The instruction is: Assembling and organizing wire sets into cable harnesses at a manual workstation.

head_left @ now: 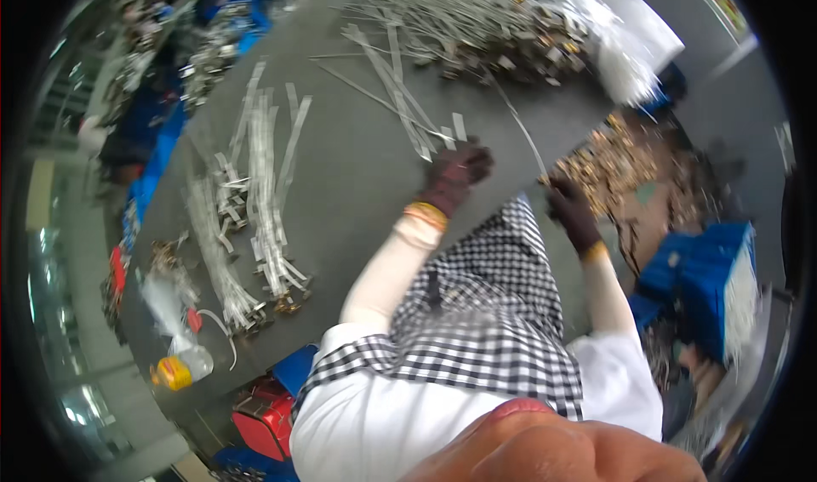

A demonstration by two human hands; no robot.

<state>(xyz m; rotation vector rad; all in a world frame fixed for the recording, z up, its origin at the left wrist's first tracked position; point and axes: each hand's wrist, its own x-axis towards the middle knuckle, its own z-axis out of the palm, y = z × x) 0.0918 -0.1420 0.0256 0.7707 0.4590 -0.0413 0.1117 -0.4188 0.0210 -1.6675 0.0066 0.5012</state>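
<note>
My right hand (572, 214), in a dark glove, pinches the near end of a long, thin pale strip (521, 125). That strip stretches away toward a big heap of similar flat silvery strips (451, 10) with small metal end pieces. My left hand (455, 178), gloved too, is over the table beside the ends of a few loose strips (396, 91). Short white pieces (459, 126) show just past its fingers. Blur and the curl of the fingers hide whether anything is in them. Sorted bunches of strips (264, 184) lie at the left on the dark table (340, 193).
Small brass-coloured parts (608, 167) are piled at the right, past the table edge. Blue crates (702, 286) stand below them. Clear plastic sheeting (625, 61) covers the heap's right side. A bottle with a yellow label (183, 370) lies at the left near a red container (262, 418).
</note>
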